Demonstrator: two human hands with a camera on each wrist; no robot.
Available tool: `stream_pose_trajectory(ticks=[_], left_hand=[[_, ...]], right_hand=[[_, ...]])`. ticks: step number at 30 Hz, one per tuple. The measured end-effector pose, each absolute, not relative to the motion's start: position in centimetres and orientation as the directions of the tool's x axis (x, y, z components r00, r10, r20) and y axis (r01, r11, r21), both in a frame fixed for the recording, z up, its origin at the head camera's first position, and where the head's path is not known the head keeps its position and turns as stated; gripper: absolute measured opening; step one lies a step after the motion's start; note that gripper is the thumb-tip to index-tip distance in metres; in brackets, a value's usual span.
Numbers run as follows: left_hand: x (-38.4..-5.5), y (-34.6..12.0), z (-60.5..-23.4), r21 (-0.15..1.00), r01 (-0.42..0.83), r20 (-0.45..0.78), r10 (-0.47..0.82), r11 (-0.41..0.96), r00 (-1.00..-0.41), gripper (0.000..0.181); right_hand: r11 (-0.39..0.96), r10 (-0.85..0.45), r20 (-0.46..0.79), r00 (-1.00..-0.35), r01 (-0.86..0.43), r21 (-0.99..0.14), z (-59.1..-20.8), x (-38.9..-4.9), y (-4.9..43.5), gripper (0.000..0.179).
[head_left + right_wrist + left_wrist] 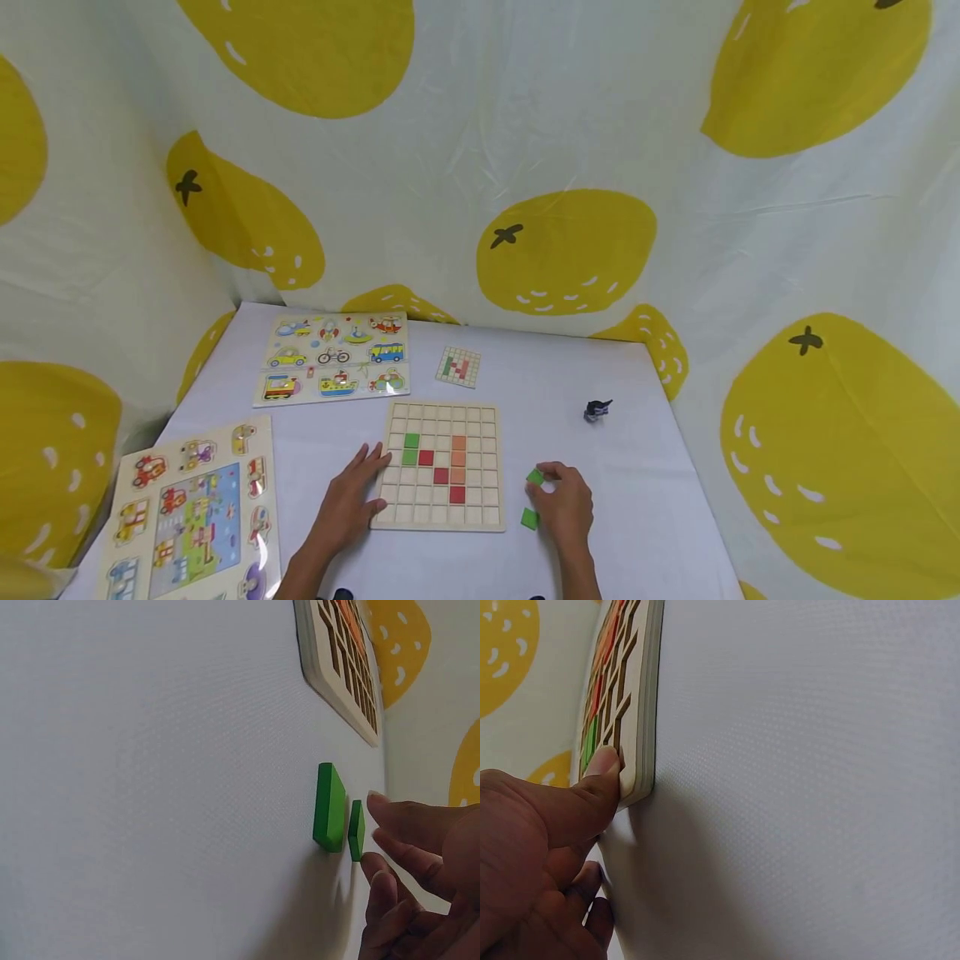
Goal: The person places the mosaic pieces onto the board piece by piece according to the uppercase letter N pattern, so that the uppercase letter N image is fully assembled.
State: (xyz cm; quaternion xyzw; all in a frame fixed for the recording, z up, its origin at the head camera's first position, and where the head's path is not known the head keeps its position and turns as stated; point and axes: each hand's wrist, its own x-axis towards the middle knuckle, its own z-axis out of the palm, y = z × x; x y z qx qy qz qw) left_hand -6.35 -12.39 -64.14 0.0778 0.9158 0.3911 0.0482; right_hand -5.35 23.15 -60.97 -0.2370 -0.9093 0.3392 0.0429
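A square wooden grid board (438,526) lies before me, with green, red and orange square tiles in some cells. At its left edge rests my left hand (347,506), fingers extended along the side. In the left wrist view the thumb (604,761) presses on top of the board's near corner. My right hand (567,504) is right of the board, thumb and forefinger at opposite edges of a green square tile (535,476) on the table. Nearer me lies a second green tile (530,518), beside the thumb. The right wrist view shows both tiles, the farther one (356,830) between the fingertips.
A small pattern card (458,367) lies behind the board. Picture puzzle boards lie at the back left (333,358) and front left (258,467). A small dark object (597,410) stands at the right. A fruit-printed curtain (420,208) hangs behind the table.
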Motion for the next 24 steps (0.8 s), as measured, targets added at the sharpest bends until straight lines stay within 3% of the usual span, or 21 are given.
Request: stream_pose_trajectory(ticks=[24], left_hand=[[-6.2, -12.3, -64.0, 0.727, 0.094, -0.033, 0.171, 0.680, -0.985, 0.081]], right_hand=[[0.673, 0.449, -0.102, -0.888, 0.411, -0.615, -61.4, -6.4, 23.1, 0.023]])
